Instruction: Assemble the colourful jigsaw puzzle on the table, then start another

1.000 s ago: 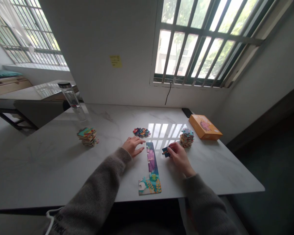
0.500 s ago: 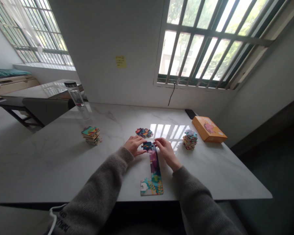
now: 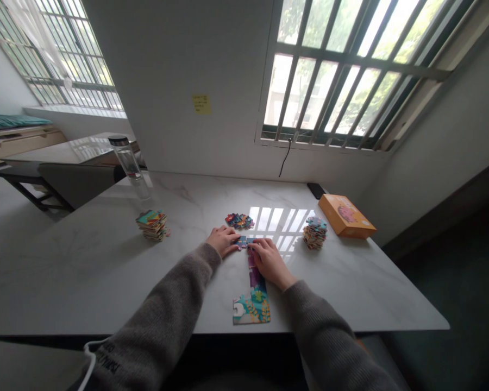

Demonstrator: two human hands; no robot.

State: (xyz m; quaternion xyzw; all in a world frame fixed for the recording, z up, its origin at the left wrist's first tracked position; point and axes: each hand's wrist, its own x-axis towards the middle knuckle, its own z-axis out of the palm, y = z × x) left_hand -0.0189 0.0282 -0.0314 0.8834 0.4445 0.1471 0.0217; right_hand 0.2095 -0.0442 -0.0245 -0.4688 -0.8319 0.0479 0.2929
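My left hand [image 3: 223, 241] has its fingers on a small dark blue jigsaw piece [image 3: 242, 243] at the upper end of a joined puzzle strip [image 3: 257, 278]. My right hand [image 3: 270, 260] is bent over the strip's top right, its fingertips pressed together on the top piece and covering part of it. The strip lies flat, purple in the middle, and turns left at the bottom into a teal and grey part with orange plants. Just beyond my hands lies a loose heap of dark puzzle pieces [image 3: 239, 220].
One stack of puzzle pieces [image 3: 151, 225] stands to the left, another stack [image 3: 315, 233] to the right. An orange box [image 3: 346, 216] and a black phone [image 3: 315, 190] lie at the back right. A clear bottle [image 3: 127, 160] stands near the table's [image 3: 85, 277] back left.
My right hand has come down and left onto the strip's top end. The dark blue piece between my hands has shifted slightly left, and my left hand stays beside it.
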